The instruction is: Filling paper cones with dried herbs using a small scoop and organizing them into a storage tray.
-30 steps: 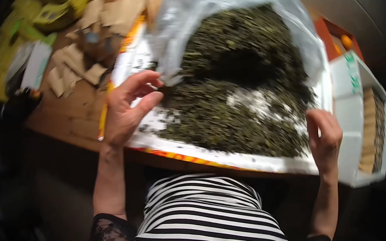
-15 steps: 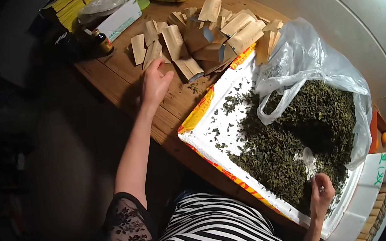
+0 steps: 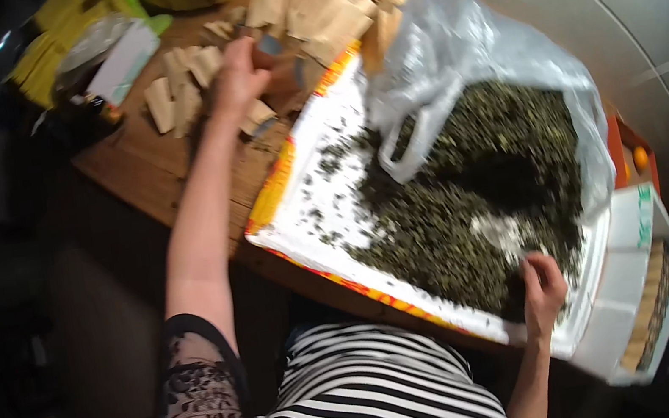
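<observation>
My left hand [image 3: 238, 81] reaches over a heap of small brown paper packets [image 3: 328, 26] on the wooden table. Its fingers are blurred, and whether they touch or grip a packet I cannot make out. With fingers pinched, my right hand [image 3: 544, 291] holds a clear plastic spoon [image 3: 495, 231] at the near right side of a shallow white tray [image 3: 272, 237] with a yellow and red rim. The spoon's bowl is smeared by motion, near a bare white patch among the dried green leaves [image 3: 443, 249]. A translucent plastic bag [image 3: 449, 47] lies open over the tray's far side, full of the same leaves.
At the far left stand a white box [image 3: 122, 63], a small dark bottle [image 3: 103, 110] and yellow stacks [image 3: 68, 45]. A white carton [image 3: 640, 251] of upright brown packets sits right of the tray, near an orange box [image 3: 618, 143] with orange fruit. A pale wall curves behind.
My left hand has moved from the bare table beside the packets onto the heap. My right hand still holds the spoon by the leaves. The whole view has shifted and turned slightly.
</observation>
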A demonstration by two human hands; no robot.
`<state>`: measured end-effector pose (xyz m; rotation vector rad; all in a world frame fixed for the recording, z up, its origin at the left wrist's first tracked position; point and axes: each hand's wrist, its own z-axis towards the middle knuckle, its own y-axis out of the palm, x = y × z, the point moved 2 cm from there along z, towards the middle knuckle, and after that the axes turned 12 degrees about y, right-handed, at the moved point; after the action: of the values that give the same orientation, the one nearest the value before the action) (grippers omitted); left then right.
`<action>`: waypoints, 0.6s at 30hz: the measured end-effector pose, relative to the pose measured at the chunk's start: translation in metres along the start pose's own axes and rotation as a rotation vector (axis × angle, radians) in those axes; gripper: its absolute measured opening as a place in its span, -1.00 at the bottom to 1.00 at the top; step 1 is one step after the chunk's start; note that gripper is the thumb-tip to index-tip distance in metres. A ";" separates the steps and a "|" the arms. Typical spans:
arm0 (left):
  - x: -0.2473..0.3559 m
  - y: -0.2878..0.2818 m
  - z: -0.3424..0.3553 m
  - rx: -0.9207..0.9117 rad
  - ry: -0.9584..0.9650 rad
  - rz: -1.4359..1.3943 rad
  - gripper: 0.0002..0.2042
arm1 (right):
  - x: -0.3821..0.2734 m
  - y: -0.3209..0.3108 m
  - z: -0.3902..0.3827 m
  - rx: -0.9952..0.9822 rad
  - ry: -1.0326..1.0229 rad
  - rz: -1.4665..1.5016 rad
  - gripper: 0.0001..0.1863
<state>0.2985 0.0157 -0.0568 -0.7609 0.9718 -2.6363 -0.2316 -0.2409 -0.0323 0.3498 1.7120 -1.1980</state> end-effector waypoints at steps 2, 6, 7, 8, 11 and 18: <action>0.001 -0.014 0.002 0.049 0.002 0.039 -0.43 | -0.016 0.003 0.002 -0.013 -0.020 0.002 -0.92; 0.088 -0.072 -0.003 0.057 -0.191 -0.219 -0.46 | -0.038 -0.006 0.010 -0.027 -0.112 -0.128 -0.88; 0.103 -0.080 -0.010 -0.024 -0.128 -0.222 -0.46 | -0.043 -0.008 0.011 -0.003 -0.201 -0.198 -0.87; 0.136 -0.085 -0.017 -0.148 -0.132 -0.260 -0.46 | -0.046 -0.010 0.013 0.021 -0.289 -0.269 -0.86; 0.204 -0.089 -0.040 -0.513 0.162 -0.382 -0.45 | -0.055 -0.011 0.018 0.097 -0.531 -0.492 -0.87; 0.231 -0.040 -0.080 -0.704 0.417 0.062 -0.76 | -0.073 0.036 0.021 0.020 -0.760 -0.493 -0.72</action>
<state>0.0604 0.0014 0.0085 -0.2716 2.0506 -2.4267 -0.1601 -0.2209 0.0077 -0.5019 1.1301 -1.4488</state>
